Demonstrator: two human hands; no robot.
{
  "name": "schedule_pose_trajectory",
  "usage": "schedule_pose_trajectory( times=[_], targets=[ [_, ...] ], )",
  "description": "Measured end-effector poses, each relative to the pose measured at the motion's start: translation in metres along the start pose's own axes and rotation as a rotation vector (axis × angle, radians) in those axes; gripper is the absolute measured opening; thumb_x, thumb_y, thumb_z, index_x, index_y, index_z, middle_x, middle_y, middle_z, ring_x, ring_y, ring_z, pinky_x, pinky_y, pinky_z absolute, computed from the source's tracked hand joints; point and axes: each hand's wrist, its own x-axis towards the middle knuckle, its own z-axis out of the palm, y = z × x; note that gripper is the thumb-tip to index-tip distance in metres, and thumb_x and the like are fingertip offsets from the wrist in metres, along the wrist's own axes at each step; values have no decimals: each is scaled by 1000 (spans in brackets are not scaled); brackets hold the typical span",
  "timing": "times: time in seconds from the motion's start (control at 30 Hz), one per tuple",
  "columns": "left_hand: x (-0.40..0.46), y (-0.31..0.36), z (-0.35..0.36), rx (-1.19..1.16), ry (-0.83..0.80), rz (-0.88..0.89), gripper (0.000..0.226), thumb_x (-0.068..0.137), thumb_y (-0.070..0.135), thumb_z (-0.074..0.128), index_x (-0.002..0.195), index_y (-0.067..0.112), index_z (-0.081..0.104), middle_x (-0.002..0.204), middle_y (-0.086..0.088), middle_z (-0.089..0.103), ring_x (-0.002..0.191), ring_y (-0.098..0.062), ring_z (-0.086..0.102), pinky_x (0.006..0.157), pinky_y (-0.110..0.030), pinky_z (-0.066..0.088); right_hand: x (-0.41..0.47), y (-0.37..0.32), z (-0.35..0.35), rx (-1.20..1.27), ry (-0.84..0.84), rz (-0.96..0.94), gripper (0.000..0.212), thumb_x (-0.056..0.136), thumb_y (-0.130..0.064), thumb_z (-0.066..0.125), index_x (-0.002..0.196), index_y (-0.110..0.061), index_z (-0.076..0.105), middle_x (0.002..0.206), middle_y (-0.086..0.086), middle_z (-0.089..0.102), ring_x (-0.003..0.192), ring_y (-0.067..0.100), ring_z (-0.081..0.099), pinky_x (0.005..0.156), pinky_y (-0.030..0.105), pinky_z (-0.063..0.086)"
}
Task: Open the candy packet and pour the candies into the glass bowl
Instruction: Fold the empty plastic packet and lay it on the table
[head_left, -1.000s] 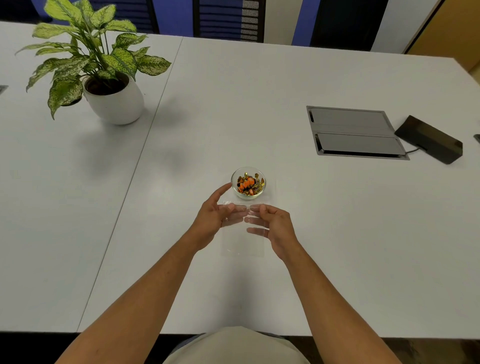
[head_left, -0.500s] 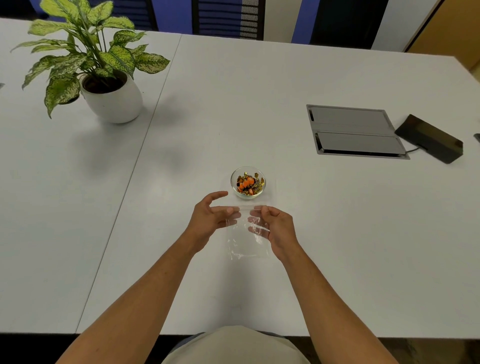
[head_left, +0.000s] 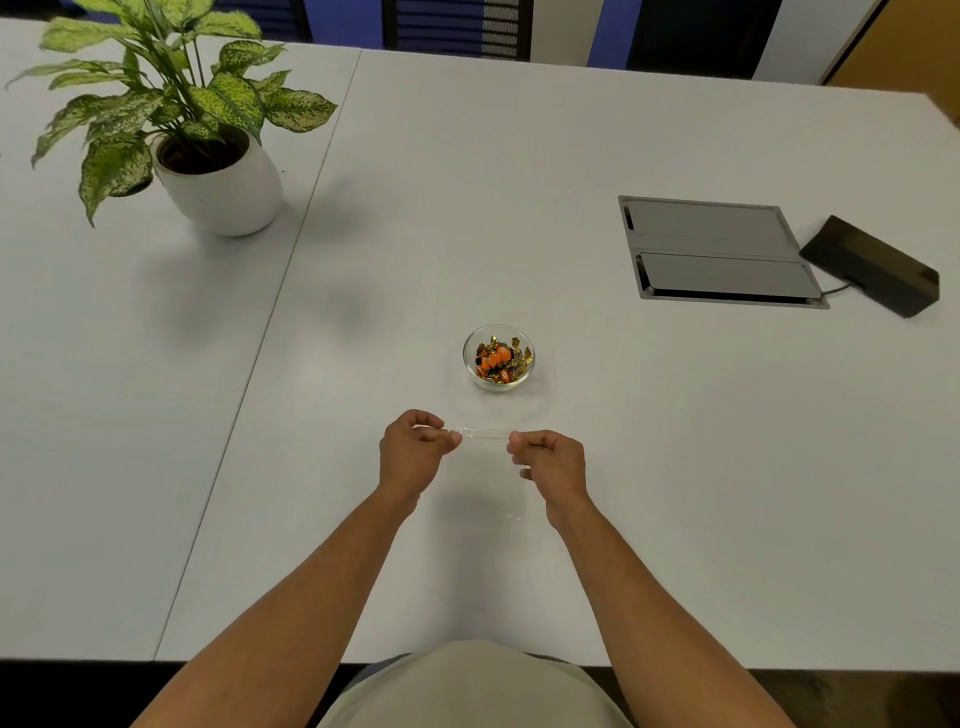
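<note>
A small glass bowl stands mid-table, holding several orange and gold-wrapped candies. Just in front of it I hold a clear plastic packet stretched flat between both hands, its top edge a thin shiny strip; the rest of it is almost invisible against the table and nothing shows inside it. My left hand pinches the packet's left end with curled fingers. My right hand pinches the right end the same way. Both hands hover a little above the table, about a hand's width short of the bowl.
A potted plant in a white pot stands at the back left. A grey cable hatch is set into the table at the right, with a black box on a cable beside it. A seam between tables runs diagonally on the left.
Both hands have drawn back from the bowl and closed into pinches. The packet, earlier lying flat under open fingers, is now lifted and pulled taut between them.
</note>
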Motion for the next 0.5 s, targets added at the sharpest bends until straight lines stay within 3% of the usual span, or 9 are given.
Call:
schedule_pose_trajectory(
  times=[0.1,0.27,0.43,0.5],
  targets=[
    [2,-10,6,46,-6,1,18,77,17,81,87,18,65,78,-1,75,73,-11,68,62,-22,47,5,15,1,-67,60,-7,7,85,-21,77,82,-14,77,81,-1,75,76,11,65,81,30,52],
    [12,-23,14,77,-47,-53,11,83,9,74,91,13,68,84,-8,75,78,-23,70,67,-28,56,15,28,-1,-126,65,32,10,89,-19,72,79,-18,74,83,-1,74,73,9,62,86,33,53],
    [25,-28,20,65,-56,-106,22,91,2,60,112,6,64,103,-17,72,87,-28,71,85,-41,60,27,35,0,-195,88,52,17,95,-22,64,94,-8,75,87,3,71,67,14,61,61,23,51],
    [29,-28,21,73,-62,-117,29,93,-1,52,120,5,59,112,-16,68,89,-27,71,83,-38,59,31,37,1,-253,83,50,25,96,-25,63,107,-5,74,92,6,72,78,20,67,74,30,57]
  ],
)
